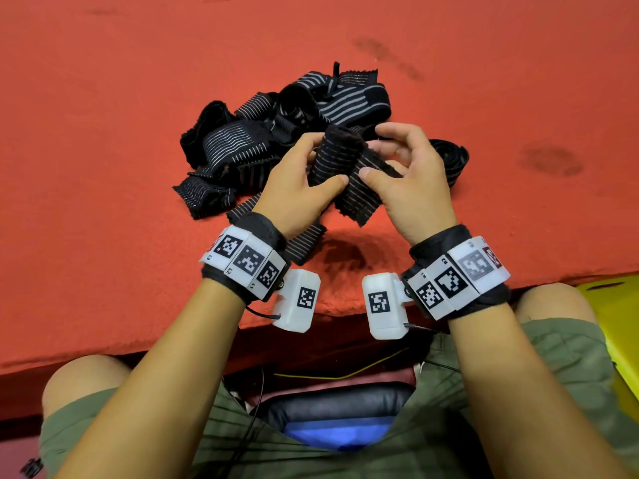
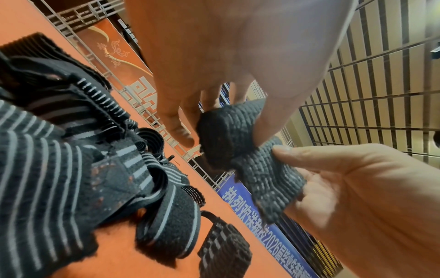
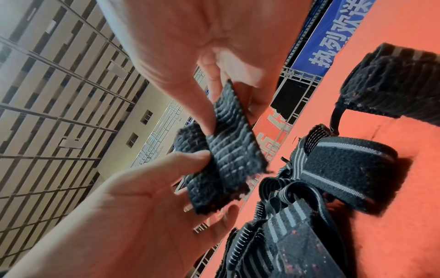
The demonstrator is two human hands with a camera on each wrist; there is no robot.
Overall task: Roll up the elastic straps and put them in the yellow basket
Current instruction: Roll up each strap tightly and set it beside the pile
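Striped strap (image 1: 333, 157) held on person's side of pile (image 1: 276, 133), long axis toward person; left hand (image 1: 297, 188) pinches rolled end, right hand (image 1: 411, 181) pinches loose tail, both equally near
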